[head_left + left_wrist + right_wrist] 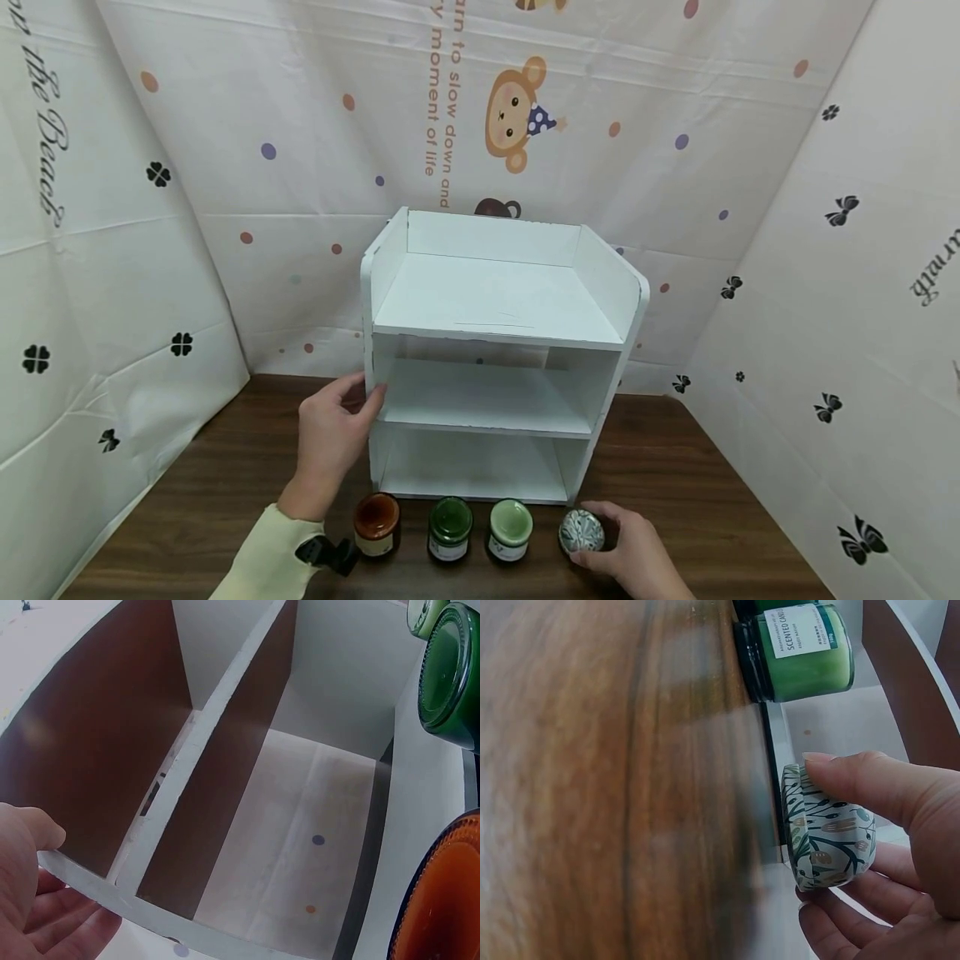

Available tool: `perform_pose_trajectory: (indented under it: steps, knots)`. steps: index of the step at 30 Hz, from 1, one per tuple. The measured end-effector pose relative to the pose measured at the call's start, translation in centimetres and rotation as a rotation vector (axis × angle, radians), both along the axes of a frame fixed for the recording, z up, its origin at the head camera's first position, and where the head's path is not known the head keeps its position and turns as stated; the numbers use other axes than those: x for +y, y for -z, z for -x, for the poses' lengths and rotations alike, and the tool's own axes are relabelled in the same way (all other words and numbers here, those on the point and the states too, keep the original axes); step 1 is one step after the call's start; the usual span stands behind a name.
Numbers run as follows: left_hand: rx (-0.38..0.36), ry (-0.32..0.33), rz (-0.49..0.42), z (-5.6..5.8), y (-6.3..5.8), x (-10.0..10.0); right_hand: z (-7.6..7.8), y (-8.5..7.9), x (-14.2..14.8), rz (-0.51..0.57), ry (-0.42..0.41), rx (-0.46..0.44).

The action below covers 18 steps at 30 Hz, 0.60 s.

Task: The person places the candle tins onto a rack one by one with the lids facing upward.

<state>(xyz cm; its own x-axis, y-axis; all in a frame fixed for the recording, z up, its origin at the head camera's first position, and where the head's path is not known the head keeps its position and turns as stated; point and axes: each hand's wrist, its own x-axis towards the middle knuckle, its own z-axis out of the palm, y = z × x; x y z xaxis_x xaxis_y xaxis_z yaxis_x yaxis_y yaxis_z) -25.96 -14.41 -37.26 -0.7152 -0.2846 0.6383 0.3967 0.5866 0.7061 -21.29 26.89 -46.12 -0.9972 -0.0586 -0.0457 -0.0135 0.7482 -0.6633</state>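
Note:
A white two-tier shelf unit (487, 433) stands on the table. My left hand (333, 433) holds the front edge of its left side panel, thumb (46, 829) on the inner side and the other fingers outside. At the unit's front right corner, my right hand (626, 546) grips a small round tin (832, 832) with a leaf pattern, thumb on one side and fingers on the other. Left of the tin, a light green scented candle jar (510, 529), a dark green jar (450, 529) and an amber jar (377, 525) form a row before the shelf.
The dark wood table (675, 467) extends on both sides of the unit. Printed white cloth (315, 167) hangs behind and at both sides. A black strap with a device (327, 552) is on my left wrist, close to the amber jar.

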Motion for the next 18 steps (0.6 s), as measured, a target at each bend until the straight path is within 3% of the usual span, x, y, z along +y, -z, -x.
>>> perform_pose_trajectory:
  steps: [7, 18]
  knots:
    - [-0.009, 0.002, 0.000, -0.1, 0.0, 0.0, 0.0, -0.4, -0.1, 0.004, 0.024, -0.010]
    - [-0.008, 0.009, 0.000, -0.1, 0.1, 0.1, -0.3, -1.1, -0.1, 0.030, -0.015, 0.005]
